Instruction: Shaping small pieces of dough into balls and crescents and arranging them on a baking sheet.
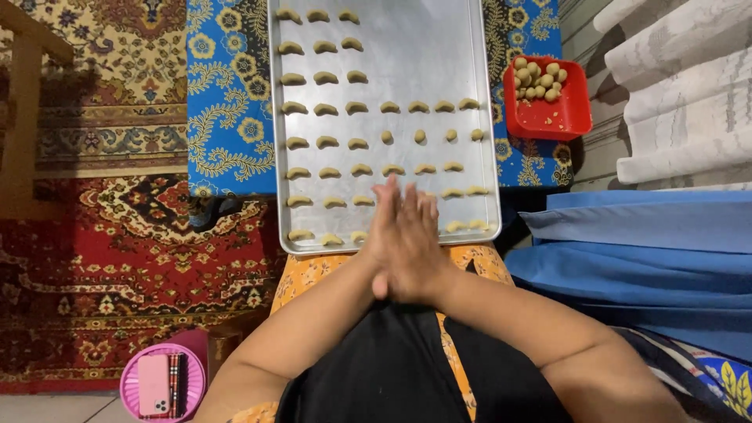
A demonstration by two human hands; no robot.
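My silver-grey tray (462, 47) carries rows of pale tan dough pieces (327, 110), and it lies on a bright blue cloth (227, 102) printed with yellow flowers and leafy scrolls. Beside it the red tub (548, 117) holds tan dough balls (539, 80), and the carpet (117, 258) is deep red with cream and dark ornament. My lap shows orange flowered fabric (309, 274) under black, near a pink round tray (133, 388) and plain blue cloth (650, 274).

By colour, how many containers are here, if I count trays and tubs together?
Silver baking tray: 1
Red tub: 1
Pink round tray: 1
Total: 3
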